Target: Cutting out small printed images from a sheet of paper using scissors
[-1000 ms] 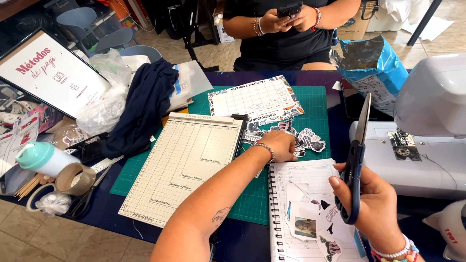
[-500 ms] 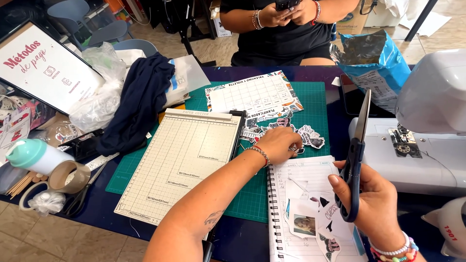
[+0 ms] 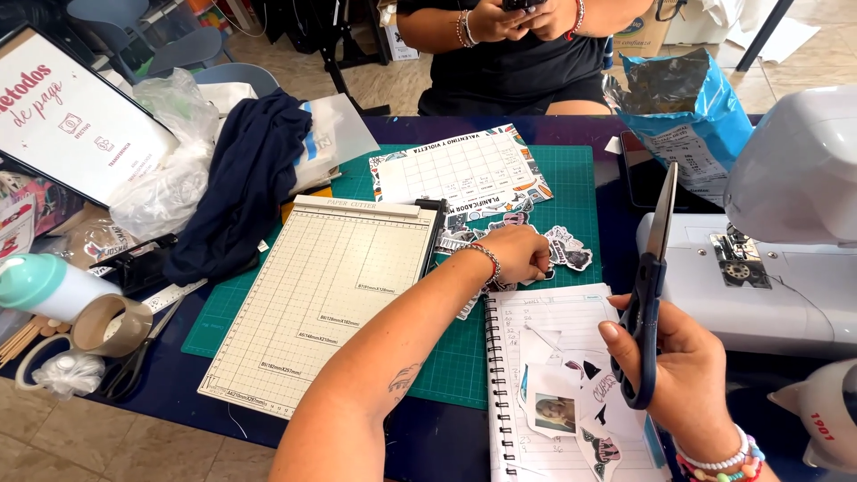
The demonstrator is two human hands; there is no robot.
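Dark blue tabletop (image 3: pixel 428 442) fills the view, crowded with craft supplies. Nearest, the right hand (image 3: pixel 683 379) is curled around the handles of dark-handled scissors (image 3: pixel 650 286), blades closed and pointing up and away. Just left of it lies an open spiral notebook (image 3: pixel 536 321) with several cut-out stickers (image 3: pixel 555 412) resting on its lined page. The left hand (image 3: pixel 518 254), a beaded bracelet at its wrist, reaches across a green cutting mat (image 3: pixel 464 366) with fingers bent down onto a loose pile of sticker cut-outs (image 3: pixel 567 248); whether it pinches one cannot be told. Beside that arm sits a cream paper trimmer (image 3: pixel 321 303) with a printed grid. Further left are a roll of tape (image 3: pixel 112 323), a mint-capped bottle (image 3: pixel 45 286) and a dark blue garment (image 3: pixel 245 183). A white sewing machine (image 3: pixel 786 232) stands on the right, a blue foil bag (image 3: pixel 687 116) behind it. Beyond the mat lies a printed planner sheet (image 3: pixel 460 174), and across the table another person (image 3: pixel 518 54) in black holds a phone in both hands.
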